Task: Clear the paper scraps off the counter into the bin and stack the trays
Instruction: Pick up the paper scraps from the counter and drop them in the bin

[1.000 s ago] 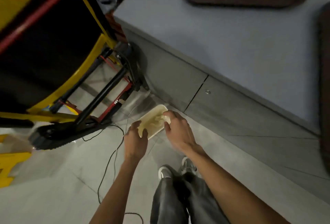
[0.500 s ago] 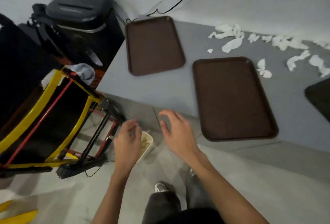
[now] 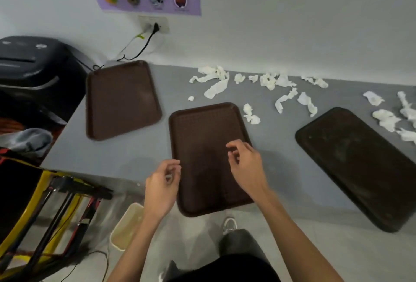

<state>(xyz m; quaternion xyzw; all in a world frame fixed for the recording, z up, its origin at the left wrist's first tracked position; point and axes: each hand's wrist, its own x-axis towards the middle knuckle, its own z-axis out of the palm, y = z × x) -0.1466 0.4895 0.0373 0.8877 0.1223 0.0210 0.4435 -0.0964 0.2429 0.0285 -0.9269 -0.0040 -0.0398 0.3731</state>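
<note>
Three brown trays lie on the grey counter [image 3: 139, 151]: a left tray [image 3: 121, 99], a middle tray [image 3: 202, 137] and a darker right tray [image 3: 360, 164]. Several white paper scraps [image 3: 216, 83] are strewn along the wall side, with more scraps [image 3: 387, 119] at the far right. A small cream bin [image 3: 126, 227] stands on the floor below the counter edge. My left hand [image 3: 161, 189] hovers at the middle tray's left front edge, fingers loosely curled and holding nothing. My right hand [image 3: 245, 164] hovers above that tray, fingers loosely bent and also holding nothing.
A black appliance [image 3: 33, 65] stands left of the counter, with a plugged cable [image 3: 139, 50] running to a wall socket. A yellow and black folding frame [image 3: 45, 209] sits on the floor at left. My leg and shoe [image 3: 229, 225] are below the counter.
The view has swung up from the floor to the counter. Both hands left the bin on the floor and rose to the middle tray.
</note>
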